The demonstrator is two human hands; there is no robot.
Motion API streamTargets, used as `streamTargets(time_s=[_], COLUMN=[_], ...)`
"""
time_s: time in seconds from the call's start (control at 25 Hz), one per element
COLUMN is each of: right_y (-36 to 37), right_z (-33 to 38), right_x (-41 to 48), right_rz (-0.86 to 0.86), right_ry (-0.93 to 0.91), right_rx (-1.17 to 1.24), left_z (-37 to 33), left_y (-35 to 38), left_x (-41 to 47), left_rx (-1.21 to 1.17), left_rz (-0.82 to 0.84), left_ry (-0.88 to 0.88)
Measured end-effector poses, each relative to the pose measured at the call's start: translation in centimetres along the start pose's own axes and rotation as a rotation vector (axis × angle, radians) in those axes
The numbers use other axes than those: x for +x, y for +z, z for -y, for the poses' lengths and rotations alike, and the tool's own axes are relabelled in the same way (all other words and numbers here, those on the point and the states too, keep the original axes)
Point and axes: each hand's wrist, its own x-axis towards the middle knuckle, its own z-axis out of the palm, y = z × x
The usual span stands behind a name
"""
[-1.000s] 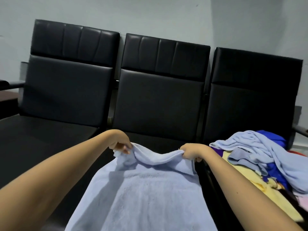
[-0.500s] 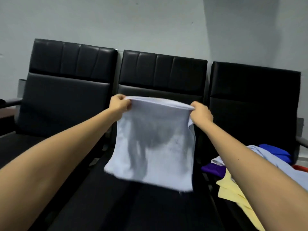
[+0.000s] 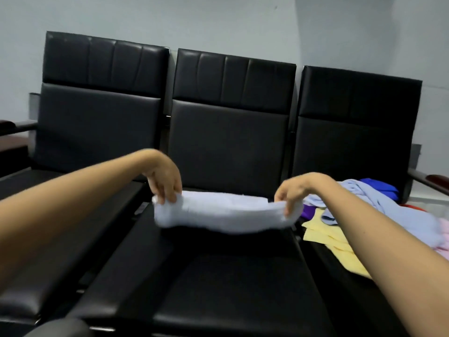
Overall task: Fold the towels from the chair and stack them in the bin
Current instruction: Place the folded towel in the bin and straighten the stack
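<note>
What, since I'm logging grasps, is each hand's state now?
Left hand: holding the light blue towel, left end.
Right hand: holding the same towel, right end.

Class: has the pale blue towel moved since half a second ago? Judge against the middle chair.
Yes. The towel dropped from in front of the middle backrest down toward its seat.

One head-worn camera (wide-angle) looks forward and slightly down, close over the black chairs (image 3: 228, 142).

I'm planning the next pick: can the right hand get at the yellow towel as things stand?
Probably, once freed: the right hand pinches the folded pale blue towel, but the yellow towel lies partly bare right beside it.
</note>
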Motion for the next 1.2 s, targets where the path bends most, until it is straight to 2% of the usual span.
streamTargets(time_s=[0.08,0.16,0.24,0.4,0.44,0.52,0.56,0.64,0.72,0.76,0.84,0.96,1.04,1.12,1.2], right_y=[2.6,4.4,4.7,4.1,4.4,5.6,6.3,7.5,8.8,9.4,10.6,11.4,12.0,12.3,12.4], right_z=[0.2,0.4,0.7,0.6,0.5,0.5,0.7,1.1,1.4,1.6,1.8,2.5,3.0,3.2,3.1], right_x=[1.3,2.5,3.3,5.4,6.2,7.6,8.2,9.2,10.0,10.1,10.6,11.0,11.3,11.3,11.5], right_rz=[0.327,0.418,0.32,-0.25,-0.343,-0.408,-0.417,-0.404,-0.373,-0.37,-0.407,-0.53,-0.645,-0.679,-0.631], right_ry=[0.047,0.07,0.07,0.114,0.158,0.22,0.229,0.218,0.203,0.199,0.21,0.254,0.26,0.285,0.342], right_rx=[0.18,0.227,0.225,0.122,0.093,0.056,0.07,0.098,0.113,0.121,0.182,0.305,0.285,0.361,0.527], left_z=[-0.3,-0.2,0.3,1.2,1.3,1.2,0.6,-1.6,-4.3,-5.0,-5.7,-7.3,-9.5,-11.1,-10.5], left_y=[3.1,5.0,5.1,3.5,3.4,3.8,4.5,7.4,11.4,13.0,14.6,15.1,15.1,14.6,13.1], left_x=[1.2,2.3,3.1,6.3,7.3,9.5,10.5,12.4,13.8,14.5,16.2,16.6,15.7,15.4,14.8], left_rx=[0.158,0.182,0.115,-0.201,-0.229,-0.045,0.065,0.176,0.284,0.284,0.151,-0.048,-0.206,-0.274,-0.318], left_rz=[0.213,0.293,0.21,-0.31,-0.406,-0.563,-0.63,-0.589,-0.409,-0.359,-0.406,-0.481,-0.418,-0.296,-0.307], left_ry=[-0.017,-0.027,-0.031,-0.035,-0.037,-0.019,0.049,0.287,0.397,0.367,0.241,-0.057,-0.276,-0.312,-0.254])
